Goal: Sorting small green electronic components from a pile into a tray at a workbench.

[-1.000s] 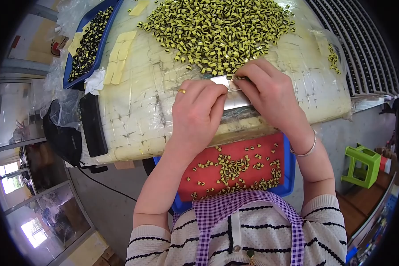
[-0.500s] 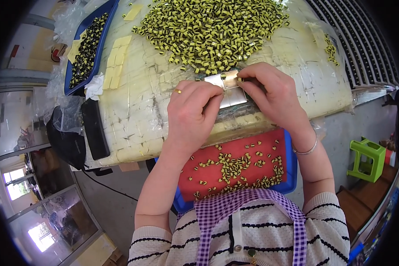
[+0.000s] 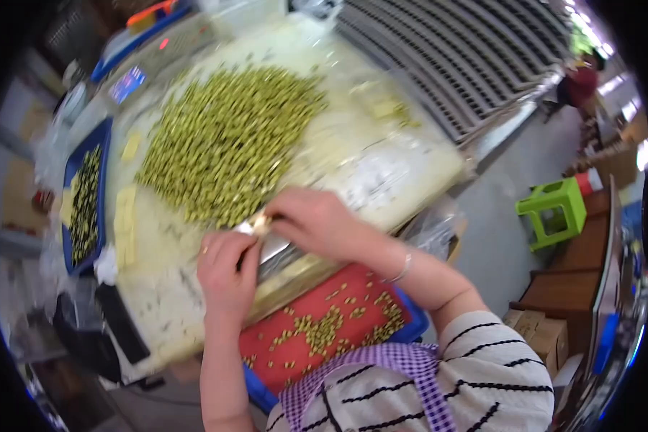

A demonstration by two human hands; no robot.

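Yellow-green pieces (image 3: pixel 227 140) are lying heaped on the counter (image 3: pixel 381 169); both hands, left hand (image 3: pixel 227 270) and right hand (image 3: pixel 317 223), are pinching one small piece (image 3: pixel 255 225) over a metal tray (image 3: pixel 277 253), fingers narrow.

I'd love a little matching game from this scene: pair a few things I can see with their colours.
Things:
1. plastic stool
2. tray on the table's left side
3. lining of the tray in the lap
4. heap of small pieces on the table

Colours:
A. red
B. yellow-green
C. bright green
D. blue

Pairs: 1-C, 2-D, 3-A, 4-B
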